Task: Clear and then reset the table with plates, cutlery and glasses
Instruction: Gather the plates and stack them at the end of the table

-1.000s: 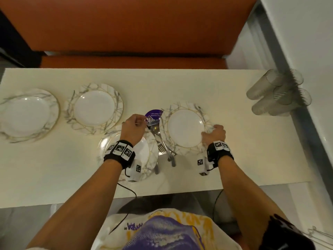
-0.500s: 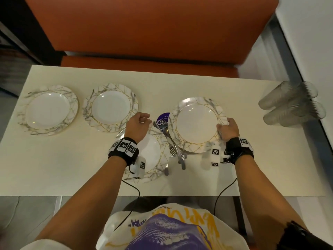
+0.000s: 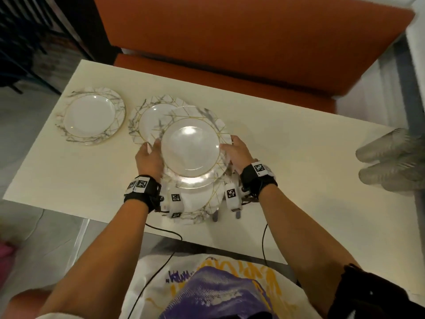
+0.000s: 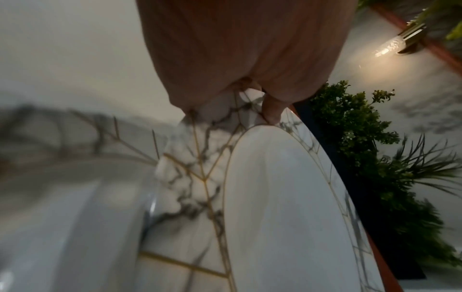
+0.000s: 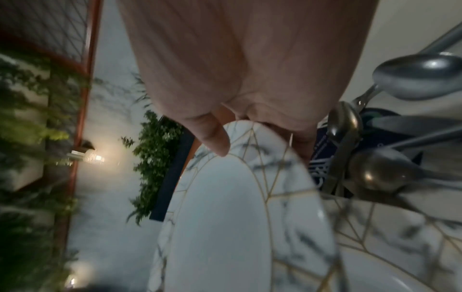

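Fingers of both the left hand (image 3: 149, 158) and right hand (image 3: 236, 152) now curl round opposite rims of one plate (image 3: 190, 147), lifted off the table (image 3: 299, 157) above the near-edge plate (image 3: 200, 207); a second ago it lay flat. Clearing and stacking seem underway.

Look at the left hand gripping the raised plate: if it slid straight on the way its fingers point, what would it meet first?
Probably the middle plate, just beyond the left hand and partly under the held plate. Depth is unclear, so it might pass above.
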The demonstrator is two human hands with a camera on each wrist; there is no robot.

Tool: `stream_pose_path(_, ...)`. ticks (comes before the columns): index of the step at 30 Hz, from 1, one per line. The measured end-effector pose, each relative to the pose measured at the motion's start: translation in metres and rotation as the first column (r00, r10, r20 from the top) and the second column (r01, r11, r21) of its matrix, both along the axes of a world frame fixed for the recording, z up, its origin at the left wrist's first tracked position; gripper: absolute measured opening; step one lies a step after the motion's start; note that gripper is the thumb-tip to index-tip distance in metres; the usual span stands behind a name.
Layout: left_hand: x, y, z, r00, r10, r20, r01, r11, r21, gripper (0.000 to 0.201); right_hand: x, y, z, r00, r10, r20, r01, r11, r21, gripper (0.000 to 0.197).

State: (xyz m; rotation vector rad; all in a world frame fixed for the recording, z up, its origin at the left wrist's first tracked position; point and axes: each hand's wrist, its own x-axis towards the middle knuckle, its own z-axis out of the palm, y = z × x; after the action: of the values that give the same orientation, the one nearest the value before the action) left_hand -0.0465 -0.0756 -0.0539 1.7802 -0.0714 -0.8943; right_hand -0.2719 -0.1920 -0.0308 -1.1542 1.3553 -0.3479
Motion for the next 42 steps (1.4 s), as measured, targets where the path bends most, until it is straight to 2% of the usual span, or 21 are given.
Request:
stream_pose_path(2, 0.018, 0.012, 0.002, 0.996, -0.035, 0.079, 0.035, 0.999, 0.008, 0.052, 0.01, 0.005, -0.009, 0.998, 0.042, -0.052, -0.044, 0.998, -0.034, 0.033)
stream_pose_path(4, 0.037, 0.02, 0.004, 0.991, -0.052, 0.126, 0.049, 0.998, 0.024, 0.035, 0.015, 0.011, -0.021, 0.98, 0.06, -0.189, -0.082, 0.99, -0.112, 0.03)
stream_pose_path(5, 0.046, 0.022, 0.006, 0.989, -0.051, 0.138, 0.047, 0.998, 0.034, 0.038, 0.014, 0.015, -0.024, 0.951, 0.089, -0.296, -0.135, 0.981, -0.137, 0.03)
stream_pose_path(7, 0.061, 0.026, 0.01, 0.987, -0.053, 0.15, 0.048, 0.998, 0.036, 0.057, 0.011, 0.026, -0.039, 0.859, 0.159, -0.486, -0.276, 0.944, -0.179, 0.04)
stream_pose_path(8, 0.064, 0.028, 0.014, 0.985, -0.057, 0.163, 0.054, 0.998, 0.024, 0.054, 0.009, 0.032, -0.046, 0.808, 0.191, -0.557, -0.339, 0.924, -0.175, 0.045)
stream_pose_path(10, 0.065, 0.03, 0.023, 0.985, -0.045, 0.165, 0.048, 0.999, -0.014, 0.035, 0.003, 0.04, -0.057, 0.716, 0.236, -0.657, -0.441, 0.883, -0.163, 0.05)
stream_pose_path(11, 0.067, 0.03, 0.024, 0.986, -0.038, 0.16, 0.045, 0.998, -0.044, 0.039, 0.002, 0.044, -0.058, 0.682, 0.242, -0.69, -0.468, 0.87, -0.158, 0.052)
stream_pose_path(14, 0.074, 0.035, 0.025, 0.989, -0.038, 0.142, 0.052, 0.994, -0.097, 0.069, 0.005, 0.045, -0.063, 0.657, 0.203, -0.726, -0.468, 0.865, -0.182, 0.057)
stream_pose_path(17, 0.077, 0.032, 0.021, 0.982, -0.046, 0.186, 0.058, 0.997, -0.06, 0.059, 0.007, 0.041, -0.06, 0.613, 0.227, -0.757, -0.479, 0.869, -0.128, 0.063)
stream_pose_path(18, 0.084, 0.032, 0.017, 0.985, -0.052, 0.165, 0.07, 0.992, -0.108, 0.06, 0.012, 0.044, -0.059, 0.598, 0.199, -0.777, -0.468, 0.873, -0.137, 0.065)
stream_pose_path(19, 0.121, 0.033, 0.021, 0.971, -0.194, 0.142, 0.212, 0.97, -0.121, 0.059, 0.041, 0.077, -0.051, 0.574, 0.093, -0.813, -0.37, 0.915, -0.157, 0.064)
stream_pose_path(20, 0.122, 0.032, 0.02, 0.96, -0.223, 0.166, 0.248, 0.958, -0.143, 0.054, 0.041, 0.075, -0.05, 0.569, 0.092, -0.817, -0.369, 0.916, -0.155, 0.063)
stream_pose_path(23, 0.118, 0.024, 0.021, 0.961, -0.228, 0.157, 0.247, 0.963, -0.11, 0.03, 0.038, 0.072, -0.056, 0.62, 0.104, -0.778, -0.308, 0.944, -0.12, 0.06)
stream_pose_path(25, 0.117, 0.024, 0.025, 0.964, -0.225, 0.142, 0.243, 0.961, -0.131, 0.022, 0.038, 0.068, -0.052, 0.669, 0.036, -0.743, -0.245, 0.954, -0.175, 0.056)
stream_pose_path(27, 0.12, 0.018, 0.029, 0.968, -0.202, 0.145, 0.223, 0.965, -0.141, 0.032, 0.03, 0.064, -0.045, 0.744, 0.002, -0.668, -0.153, 0.974, -0.167, 0.045)
stream_pose_path(29, 0.127, 0.015, 0.03, 0.972, -0.171, 0.16, 0.196, 0.968, -0.156, 0.05, 0.019, 0.06, -0.038, 0.796, 0.043, -0.604, -0.129, 0.987, -0.099, 0.033)
stream_pose_path(31, 0.133, 0.011, 0.038, 0.973, -0.142, 0.183, 0.177, 0.965, -0.192, 0.048, 0.006, 0.053, -0.033, 0.827, 0.045, -0.561, -0.114, 0.989, -0.089, 0.032)
stream_pose_path(34, 0.14, 0.001, 0.052, 0.977, -0.128, 0.172, 0.163, 0.964, -0.212, 0.047, -0.017, 0.041, -0.014, 0.894, -0.102, -0.436, 0.018, 0.981, -0.192, 0.019)
stream_pose_path(37, 0.139, -0.007, 0.057, 0.97, -0.135, 0.203, 0.177, 0.962, -0.208, 0.059, -0.045, 0.03, 0.014, 0.915, -0.257, -0.312, 0.173, 0.947, -0.272, 0.014)
stream_pose_path(40, 0.127, -0.009, 0.06, 0.96, -0.17, 0.221, 0.212, 0.959, -0.186, 0.056, -0.065, 0.018, 0.035, 0.916, -0.334, -0.223, 0.253, 0.911, -0.326, 0.015)
stream_pose_path(42, 0.117, -0.009, 0.053, 0.959, -0.203, 0.197, 0.237, 0.957, -0.167, 0.062, -0.07, 0.012, 0.042, 0.912, -0.381, -0.15, 0.317, 0.889, -0.33, 0.018)
